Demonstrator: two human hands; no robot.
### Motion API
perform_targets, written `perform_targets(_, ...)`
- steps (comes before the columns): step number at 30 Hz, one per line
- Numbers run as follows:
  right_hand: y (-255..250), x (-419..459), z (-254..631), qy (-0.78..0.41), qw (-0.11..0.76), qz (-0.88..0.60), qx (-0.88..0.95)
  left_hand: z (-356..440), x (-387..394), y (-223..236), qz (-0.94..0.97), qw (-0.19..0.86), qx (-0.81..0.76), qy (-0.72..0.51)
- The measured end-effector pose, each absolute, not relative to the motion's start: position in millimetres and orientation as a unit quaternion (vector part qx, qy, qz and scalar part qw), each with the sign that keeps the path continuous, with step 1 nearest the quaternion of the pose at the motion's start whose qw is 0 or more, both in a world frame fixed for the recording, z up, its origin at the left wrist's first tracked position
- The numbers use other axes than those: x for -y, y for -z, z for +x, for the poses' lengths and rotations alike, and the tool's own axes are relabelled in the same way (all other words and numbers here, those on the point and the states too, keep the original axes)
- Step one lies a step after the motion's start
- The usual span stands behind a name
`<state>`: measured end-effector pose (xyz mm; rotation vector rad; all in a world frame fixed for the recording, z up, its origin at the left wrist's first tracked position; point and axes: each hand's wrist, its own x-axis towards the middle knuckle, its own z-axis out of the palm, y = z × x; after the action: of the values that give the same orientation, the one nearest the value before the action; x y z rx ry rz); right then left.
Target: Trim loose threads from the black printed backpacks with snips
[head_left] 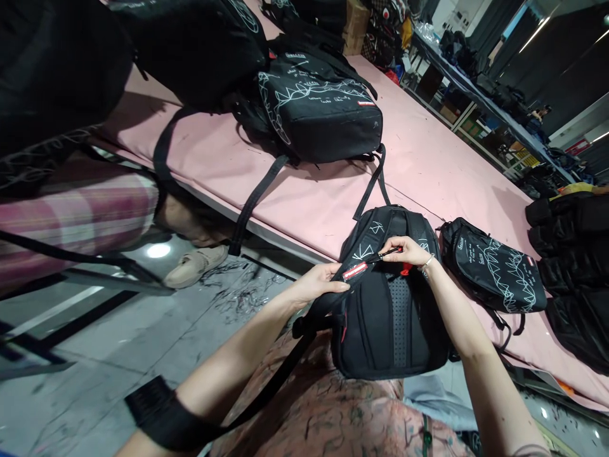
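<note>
A black backpack (pixel 428 330) rests against my lap and the table edge, its padded back panel facing me. My left hand (pixel 320 284) is closed on its shoulder strap (pixel 343 289), the thumb beside a red-and-white label (pixel 355 271). My right hand (pixel 409 250) pinches a thin dark piece at the strap's upper part; whether it is webbing or a small tool I cannot make out. Just below those fingers a small red bit (pixel 405 270) shows. A wide black band (pixel 164 416) lies across my left forearm.
A pink-covered table (pixel 428 152) runs diagonally ahead. Printed black backpacks lie on it, one ahead (pixel 328 120), a smaller one at right (pixel 495 266). Stacked black bags (pixel 575 266) stand at far right. Another person's leg and shoe (pixel 196 266) show at left. Dark scraps (pixel 242 292) litter the floor.
</note>
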<state>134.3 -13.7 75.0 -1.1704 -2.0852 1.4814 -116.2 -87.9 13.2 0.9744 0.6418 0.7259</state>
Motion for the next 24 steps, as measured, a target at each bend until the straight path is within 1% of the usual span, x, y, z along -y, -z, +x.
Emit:
perform_targets(5,-72.6,14.1,129.0,-0.525,0.162,-0.411,0.727,-115.4,88.3,-10.5,0.449,0.774,-0.297,-0.333)
perform_targets(13,-68.4,15.8,131.4,-0.509,0.195,-0.41,0.731,-116.6,87.2,-10.4,0.445,0.778,-0.297,-0.33)
perform_targets(19,-72.6,17.0,132.5,-0.519,0.173,-0.414,0.728,-115.8,87.9,-15.1,0.447,0.779,-0.298,-0.324)
perform_targets(24,-73.5,18.3,126.0,-0.512,0.172,-0.397,0.742,-113.9,88.9,-16.5,0.439,0.78,-0.301,-0.328)
